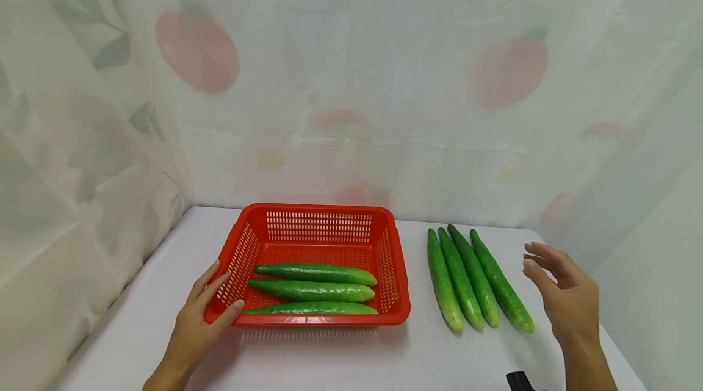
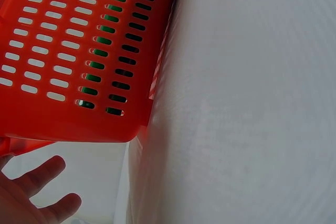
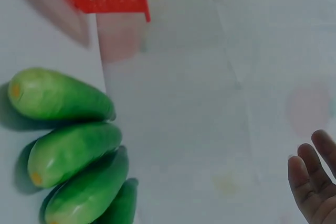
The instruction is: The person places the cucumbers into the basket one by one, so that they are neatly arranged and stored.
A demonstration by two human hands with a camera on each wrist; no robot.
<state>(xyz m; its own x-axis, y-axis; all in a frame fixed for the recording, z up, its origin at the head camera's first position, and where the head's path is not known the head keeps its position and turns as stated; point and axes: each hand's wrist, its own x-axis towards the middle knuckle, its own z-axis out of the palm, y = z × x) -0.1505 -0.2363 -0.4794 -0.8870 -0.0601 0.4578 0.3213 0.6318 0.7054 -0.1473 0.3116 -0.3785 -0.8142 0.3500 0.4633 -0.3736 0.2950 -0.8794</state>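
Observation:
A red plastic basket with slotted walls stands on the table, and three green cucumbers lie crosswise in its front half. At its front left corner my left hand touches the rim, fingers spread and the thumb over the front edge. In the left wrist view, two extended fingers show below the basket wall. Several more cucumbers lie side by side right of the basket. Beyond the rightmost one, my right hand hovers above the table, fingers loosely bent and holding nothing.
A white table carries everything. Behind it and on the left hangs pale sheeting with a printed fruit pattern. A small black object pokes in at the bottom edge, near the right forearm.

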